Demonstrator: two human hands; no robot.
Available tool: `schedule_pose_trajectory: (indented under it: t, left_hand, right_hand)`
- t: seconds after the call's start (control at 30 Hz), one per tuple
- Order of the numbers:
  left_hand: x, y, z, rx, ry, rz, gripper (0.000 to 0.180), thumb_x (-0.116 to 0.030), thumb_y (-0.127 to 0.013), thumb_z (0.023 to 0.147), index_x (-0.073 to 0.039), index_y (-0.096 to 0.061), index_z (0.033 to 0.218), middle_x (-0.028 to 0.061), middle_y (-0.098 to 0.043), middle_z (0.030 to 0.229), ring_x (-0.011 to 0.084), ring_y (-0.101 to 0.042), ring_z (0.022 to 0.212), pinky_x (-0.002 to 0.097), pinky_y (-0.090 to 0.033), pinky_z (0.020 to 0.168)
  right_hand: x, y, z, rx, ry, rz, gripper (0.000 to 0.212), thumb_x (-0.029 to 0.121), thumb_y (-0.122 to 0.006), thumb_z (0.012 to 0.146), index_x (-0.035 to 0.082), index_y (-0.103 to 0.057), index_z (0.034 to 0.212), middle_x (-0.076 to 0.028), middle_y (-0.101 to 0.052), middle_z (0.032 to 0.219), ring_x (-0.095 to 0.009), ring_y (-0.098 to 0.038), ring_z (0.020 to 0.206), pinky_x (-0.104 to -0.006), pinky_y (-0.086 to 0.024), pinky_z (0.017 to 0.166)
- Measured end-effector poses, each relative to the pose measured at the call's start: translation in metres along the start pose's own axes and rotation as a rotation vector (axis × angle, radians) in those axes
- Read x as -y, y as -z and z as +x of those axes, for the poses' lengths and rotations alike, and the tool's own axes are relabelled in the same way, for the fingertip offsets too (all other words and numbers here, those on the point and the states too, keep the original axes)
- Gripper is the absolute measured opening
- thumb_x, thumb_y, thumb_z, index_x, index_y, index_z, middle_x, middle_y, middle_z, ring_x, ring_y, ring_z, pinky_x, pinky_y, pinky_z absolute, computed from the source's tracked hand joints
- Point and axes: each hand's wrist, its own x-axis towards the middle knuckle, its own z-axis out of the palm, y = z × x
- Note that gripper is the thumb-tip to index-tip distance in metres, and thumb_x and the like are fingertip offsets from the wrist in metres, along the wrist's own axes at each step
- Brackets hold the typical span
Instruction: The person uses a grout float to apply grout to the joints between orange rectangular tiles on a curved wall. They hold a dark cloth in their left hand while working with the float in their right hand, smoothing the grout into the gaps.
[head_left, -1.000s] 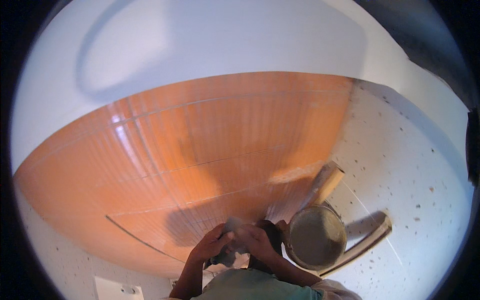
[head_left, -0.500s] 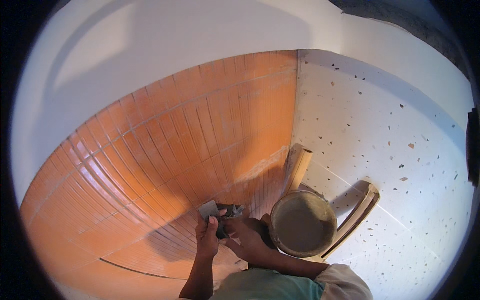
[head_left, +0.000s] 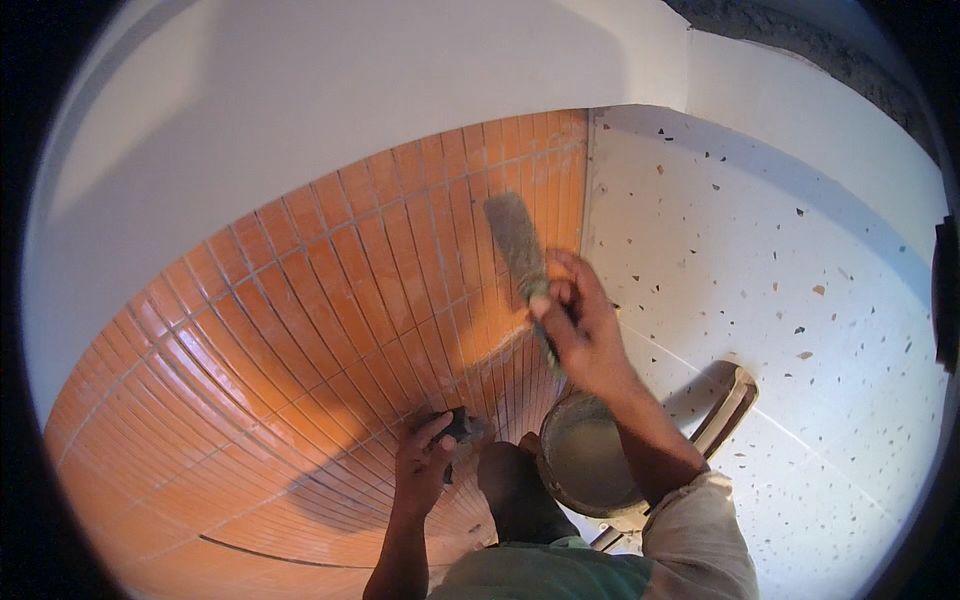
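My right hand (head_left: 590, 335) is raised in front of the orange tiled wall (head_left: 330, 270), its fingers closed round the handle of a putty knife (head_left: 516, 238). The blade is coated in grey and points up and to the left. Lower down, my left hand (head_left: 418, 470) grips a crumpled black piece (head_left: 457, 424) with grey at its end; I cannot make out what it is. To the right of my knee stands a round bucket (head_left: 547, 478) with grey paste inside, partly hidden by my right forearm.
A wooden chair-like frame (head_left: 735, 410) stands behind the bucket. At the right is a white speckled wall (head_left: 760, 260), meeting the tiles at a corner. Smooth white wall (head_left: 400, 70) lies above the tiles. My dark-clad knee (head_left: 515, 490) is between left hand and bucket.
My hands were together low down, near a grey flat piece and the black piece. My right hand has moved up and right with the putty knife; the left stays low with the black piece.
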Motion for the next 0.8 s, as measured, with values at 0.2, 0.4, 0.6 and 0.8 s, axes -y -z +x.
schedule_pose_trajectory:
  t: [0.2,0.4,0.6,0.8]
  left_hand:
    - [-0.034,-0.006,0.025,0.057,-0.103,0.093,0.031,-0.011,-0.067,0.089,0.001,-0.063,0.117,0.0124,-0.051,0.120,0.0217,-0.055,0.111,0.0307,-0.044,0.094]
    - [-0.076,-0.007,0.058,0.200,-0.175,0.159,0.027,-0.009,-0.067,0.090,0.002,-0.064,0.114,0.0104,-0.053,0.117,0.0194,-0.056,0.109,0.0290,-0.044,0.093]
    - [-0.092,-0.002,0.069,0.242,-0.113,0.185,0.026,-0.009,-0.067,0.089,0.000,-0.065,0.113,0.0101,-0.054,0.116,0.0184,-0.056,0.107,0.0277,-0.046,0.089]
    - [-0.083,0.021,0.061,0.225,-0.138,0.104,0.022,-0.005,-0.068,0.087,0.002,-0.066,0.108,0.0101,-0.053,0.114,0.0197,-0.056,0.106,0.0286,-0.048,0.088]
  right_hand:
    - [0.037,0.011,0.070,-0.058,0.220,-0.462,0.041,0.020,-0.051,0.094,0.002,-0.042,0.130,-0.028,-0.062,0.102,-0.045,-0.060,0.093,-0.0483,-0.048,0.079]
    - [0.049,0.007,0.091,0.037,0.087,-0.659,0.039,0.016,-0.048,0.094,0.000,-0.039,0.128,-0.028,-0.063,0.100,-0.044,-0.061,0.092,-0.0527,-0.048,0.080]
    - [0.044,0.005,0.085,0.021,0.132,-0.703,0.027,0.018,-0.048,0.095,-0.002,-0.040,0.111,-0.029,-0.062,0.078,-0.048,-0.061,0.079,-0.0549,-0.047,0.070]
    - [0.026,-0.009,0.077,-0.054,0.079,-0.540,0.030,0.023,-0.049,0.096,-0.004,-0.040,0.108,-0.032,-0.059,0.076,-0.049,-0.061,0.079,-0.0526,-0.047,0.067]
